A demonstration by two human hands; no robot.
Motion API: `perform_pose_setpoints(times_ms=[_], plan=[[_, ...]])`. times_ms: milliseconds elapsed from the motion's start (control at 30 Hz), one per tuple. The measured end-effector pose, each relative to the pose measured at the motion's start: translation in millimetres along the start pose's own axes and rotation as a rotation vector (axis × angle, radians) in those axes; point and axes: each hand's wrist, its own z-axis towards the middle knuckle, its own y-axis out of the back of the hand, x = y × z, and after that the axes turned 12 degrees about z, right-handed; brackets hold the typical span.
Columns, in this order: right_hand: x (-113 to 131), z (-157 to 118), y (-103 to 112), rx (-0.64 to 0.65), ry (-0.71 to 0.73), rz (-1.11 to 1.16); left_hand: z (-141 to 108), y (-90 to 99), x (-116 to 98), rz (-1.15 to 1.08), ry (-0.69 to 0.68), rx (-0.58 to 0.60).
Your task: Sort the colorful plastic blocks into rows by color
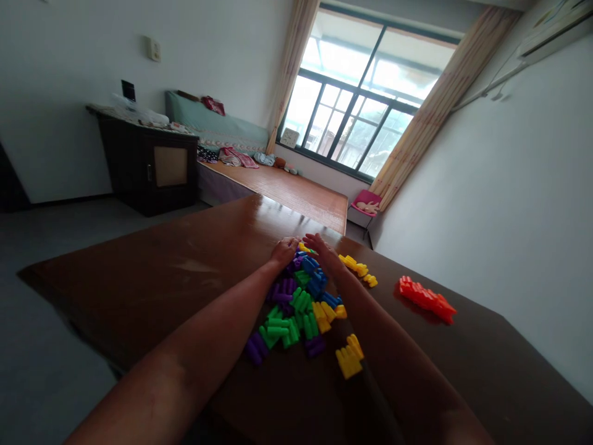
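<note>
A loose pile of plastic toy building blocks in green (277,330), purple (283,289), blue (315,284) and yellow (324,314) lies between my forearms on the table. My left hand (284,250) is curved along the far left side of the pile, fingers extended beside the blocks. Across from it, my right hand (320,248) reaches over the far end with its fingers stretched and apart, near a few yellow pieces. Neither hand visibly grips a block. Some blocks are partly hidden behind my hands and right arm.
More yellow blocks (356,266) lie right of my right arm, with others (349,357) nearer me. A row of joined red blocks (426,300) sits farther right on the brown table (185,266). Beyond are a bed (296,188), a dark cabinet (148,167) and a pink chair (367,203).
</note>
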Motion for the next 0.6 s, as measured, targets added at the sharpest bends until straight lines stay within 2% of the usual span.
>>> perform_pose_setpoints(times_ms=[100, 200, 300, 400, 500, 600], plan=[[16.7, -15.3, 15.3, -0.025, 0.058, 0.069, -0.1, -0.6, 1.8, -0.041, 0.020, -0.060], [20.5, -43.7, 63.7, -0.127, 0.127, -0.098, -0.4, -0.8, 3.4, -0.062, 0.029, -0.042], [14.5, -76.8, 139.9, -0.335, 0.165, -0.399, 0.7, -1.1, 4.4, -0.041, 0.020, -0.022], [10.6, -108.2, 232.0, -0.534, 0.156, -0.717, 2.4, -0.9, 4.8, 0.008, -0.002, -0.010], [12.1, -135.2, 319.2, -0.678, 0.007, -0.937, 3.9, 0.2, 5.7, 0.072, -0.008, -0.003], [10.8, -155.3, 381.0, -0.809, -0.201, -1.041, 5.0, 2.0, 6.9, 0.107, -0.003, 0.013]])
